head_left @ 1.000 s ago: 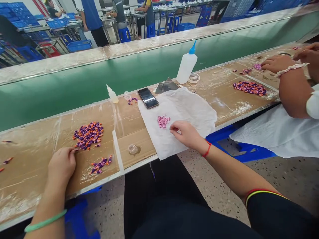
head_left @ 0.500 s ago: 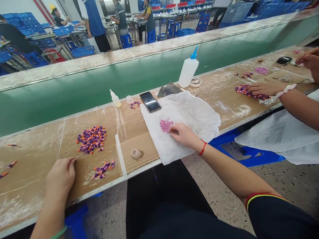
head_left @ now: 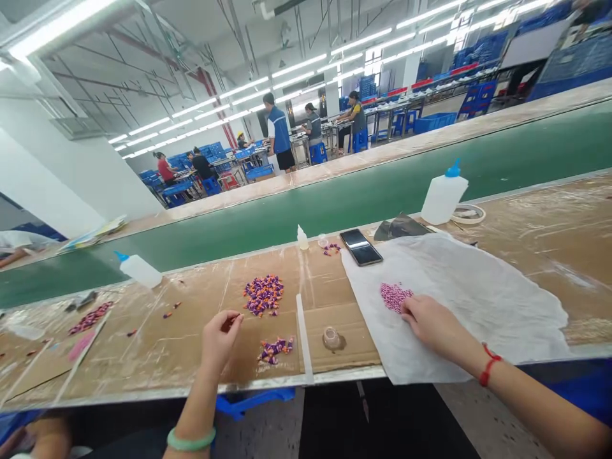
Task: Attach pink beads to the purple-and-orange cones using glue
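My left hand (head_left: 219, 339) is raised over the cardboard-covered bench, its thumb and forefinger pinched together. Whatever may be in that pinch is too small to make out. Just beyond it lies a pile of purple and orange pieces (head_left: 263, 295); a smaller group of similar pieces (head_left: 276, 349) is to its right. My right hand (head_left: 427, 320) rests on a white cloth (head_left: 482, 299) with fingers drawn together at the edge of a heap of small pink beads (head_left: 394, 296). Its fingertips are partly hidden. A small round clear pot (head_left: 331, 338) sits between the hands.
A phone (head_left: 361, 247) lies at the cloth's corner, near a small dropper bottle (head_left: 302, 238). A large blue-capped bottle (head_left: 444, 194) and a tape roll (head_left: 468, 213) stand right; another blue-capped bottle (head_left: 140, 270) tilts at left. Behind runs a green conveyor belt (head_left: 335, 203). Several people work beyond.
The view has swung up and to the left, bringing in the ceiling and more bench at left. The left hand has lifted slightly, still pinched; the right hand stays by the pink beads.
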{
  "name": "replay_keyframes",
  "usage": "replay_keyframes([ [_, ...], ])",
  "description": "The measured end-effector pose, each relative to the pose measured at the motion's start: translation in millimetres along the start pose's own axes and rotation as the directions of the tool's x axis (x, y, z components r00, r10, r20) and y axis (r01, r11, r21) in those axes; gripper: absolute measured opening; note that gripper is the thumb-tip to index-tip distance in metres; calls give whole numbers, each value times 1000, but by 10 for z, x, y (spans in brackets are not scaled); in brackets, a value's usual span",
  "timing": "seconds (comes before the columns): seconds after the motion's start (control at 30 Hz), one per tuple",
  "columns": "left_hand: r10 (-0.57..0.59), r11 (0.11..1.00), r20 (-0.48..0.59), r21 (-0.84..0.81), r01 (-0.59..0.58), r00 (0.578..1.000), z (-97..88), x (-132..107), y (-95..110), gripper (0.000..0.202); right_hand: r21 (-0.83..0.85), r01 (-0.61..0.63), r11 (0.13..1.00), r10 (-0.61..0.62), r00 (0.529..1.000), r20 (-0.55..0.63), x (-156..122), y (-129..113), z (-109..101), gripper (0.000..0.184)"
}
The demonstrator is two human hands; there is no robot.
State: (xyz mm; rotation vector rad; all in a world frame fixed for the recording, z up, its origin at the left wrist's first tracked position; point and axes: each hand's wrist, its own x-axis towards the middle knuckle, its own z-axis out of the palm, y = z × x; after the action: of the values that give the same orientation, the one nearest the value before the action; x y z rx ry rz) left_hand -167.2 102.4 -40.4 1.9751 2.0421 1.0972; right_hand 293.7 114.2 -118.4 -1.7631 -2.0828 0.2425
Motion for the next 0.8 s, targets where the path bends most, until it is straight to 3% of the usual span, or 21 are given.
replay_keyframes([
  [0.1,-6,961,12,-276,9,1000,-23,-131,316,28,-6,7,1000,-7,1000,14,2,-2,-18,17],
  [0.2,-15,872,101,-486,63,995,28,-317,668,32,9,-3,1000,3,1000,-22,-22,-24,-56,17],
  [0.3,-38,751,245,-633,189,969,231,-557,980,43,160,42,986,-16,987,-161,-102,-153,-107,17],
  [0.4,-8,583,363,-756,299,932,547,-808,1261,51,382,193,904,-96,961,-259,-247,-456,-210,21],
  [0.5,31,420,451,-816,398,892,806,-1010,1528,48,521,298,800,-163,943,-289,-414,-840,-348,25],
  [0.57,55,345,477,-834,432,877,885,-1100,1679,55,560,354,749,-184,923,-338,-507,-1051,-423,25],
  [0.67,78,279,492,-846,454,867,886,-1188,1831,62,549,427,718,-182,877,-445,-598,-1236,-477,23],
  [0.8,38,221,488,-855,469,872,843,-1270,1908,59,514,453,729,-151,838,-524,-665,-1311,-465,20],
])
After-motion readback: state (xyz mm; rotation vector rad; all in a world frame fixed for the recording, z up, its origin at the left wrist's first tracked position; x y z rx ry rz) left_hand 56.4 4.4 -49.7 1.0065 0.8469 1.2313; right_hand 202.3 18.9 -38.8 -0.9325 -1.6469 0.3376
